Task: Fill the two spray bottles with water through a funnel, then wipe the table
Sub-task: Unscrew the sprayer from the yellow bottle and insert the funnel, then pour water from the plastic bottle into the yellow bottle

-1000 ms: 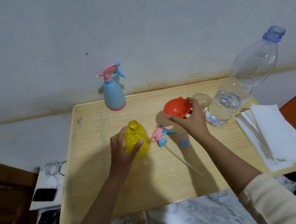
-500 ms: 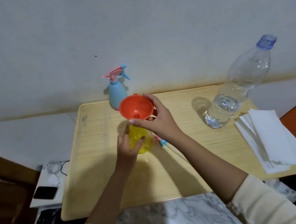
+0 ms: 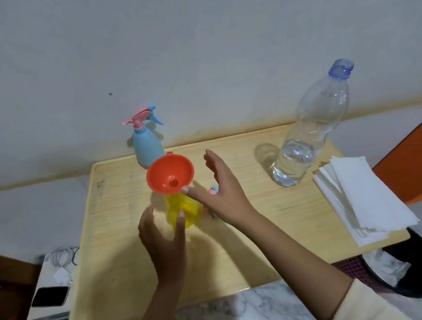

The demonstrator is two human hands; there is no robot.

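Note:
An orange funnel (image 3: 166, 173) sits tilted in the neck of the open yellow spray bottle (image 3: 190, 210) at mid-table. My right hand (image 3: 223, 192) is spread just right of the funnel, only its thumb tip touching under the funnel's rim. My left hand (image 3: 162, 238) cups loosely at the bottle's lower left, thumb on its front and fingers apart from its side. The bottle's pink-and-blue spray head (image 3: 213, 189) lies behind my right hand, mostly hidden. A blue spray bottle (image 3: 148, 147) with its head on stands at the back. A clear uncapped water bottle (image 3: 305, 137), partly full, stands back right.
A stack of white paper towels (image 3: 363, 196) lies on the right end of the wooden table (image 3: 263, 232). The wall runs right behind the table. A phone (image 3: 49, 296) and cables (image 3: 62, 256) lie on a low white box to the left. A black round object (image 3: 417, 284) is lower right.
My right hand carried the funnel from the right, set it in the yellow bottle's neck and opened off it. My left hand loosened its hold on the bottle and slid lower.

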